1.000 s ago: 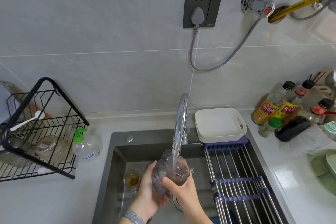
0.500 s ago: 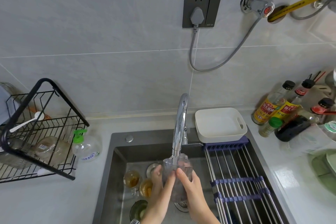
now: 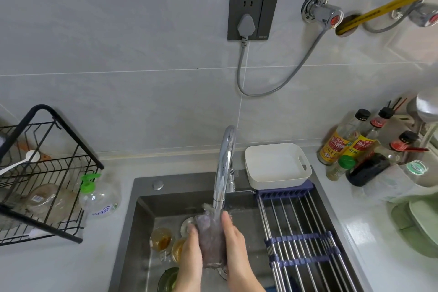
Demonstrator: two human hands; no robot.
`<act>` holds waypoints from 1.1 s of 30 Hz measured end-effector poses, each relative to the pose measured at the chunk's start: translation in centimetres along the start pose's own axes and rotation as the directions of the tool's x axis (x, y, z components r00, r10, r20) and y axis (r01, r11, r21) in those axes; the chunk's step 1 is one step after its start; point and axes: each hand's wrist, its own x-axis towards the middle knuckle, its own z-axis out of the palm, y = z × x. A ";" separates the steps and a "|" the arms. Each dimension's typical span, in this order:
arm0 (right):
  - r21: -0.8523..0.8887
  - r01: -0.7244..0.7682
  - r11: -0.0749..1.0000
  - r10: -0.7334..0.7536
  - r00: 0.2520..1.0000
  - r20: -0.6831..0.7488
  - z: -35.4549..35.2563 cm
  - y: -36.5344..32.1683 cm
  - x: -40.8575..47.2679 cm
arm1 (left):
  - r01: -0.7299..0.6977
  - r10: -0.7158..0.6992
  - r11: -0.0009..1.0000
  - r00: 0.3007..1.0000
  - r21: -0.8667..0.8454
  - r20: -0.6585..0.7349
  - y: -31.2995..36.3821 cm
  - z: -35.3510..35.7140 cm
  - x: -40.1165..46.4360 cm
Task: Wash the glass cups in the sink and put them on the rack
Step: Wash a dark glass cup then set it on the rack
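Note:
I hold a clear glass cup [image 3: 211,239] upright under the running faucet [image 3: 224,166], over the dark sink [image 3: 142,208]. My left hand [image 3: 190,258] presses its left side and my right hand [image 3: 234,251] its right side. Water pours into the cup's mouth. In the sink to the left stand two glass cups with amber liquid [image 3: 161,239] [image 3: 177,248] and a greenish one [image 3: 168,280] near the bottom edge. The black wire rack [image 3: 47,173] stands on the counter at far left, with glassware [image 3: 47,199] lying in it.
A soap pump bottle [image 3: 94,194] stands between rack and sink. A roll-up drainer [image 3: 305,242] covers the sink's right side, with a white tray [image 3: 276,165] at its back. Sauce bottles [image 3: 350,147] and green dishes [image 3: 417,225] crowd the right counter.
The cup went from tilted on its side in my hands to upright between both palms, and sits lower under the stream. More cups in the sink came into sight.

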 end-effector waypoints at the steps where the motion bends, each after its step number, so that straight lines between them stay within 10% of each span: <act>1: -0.009 -0.028 1.000 0.028 0.999 -0.035 0.0 0.0 0.5 | -0.023 0.024 0.999 0.999 0.039 -0.021 -1.0 0.1 0.6; 14: 0.076 -0.116 0.990 0.133 0.955 -0.266 -0.2 2.8 3.3 | 0.025 -0.024 0.999 1.000 -0.032 0.013 -0.6 0.7 1.3; 27: 0.135 -0.093 0.986 0.119 0.972 -0.201 -0.1 1.2 1.8 | -0.188 0.166 0.976 0.969 0.110 0.180 3.3 1.9 -2.2; 33: 0.109 -0.033 0.994 0.045 0.993 -0.108 0.2 1.2 1.1 | -0.076 0.064 0.992 0.992 0.105 0.112 3.7 1.8 -2.1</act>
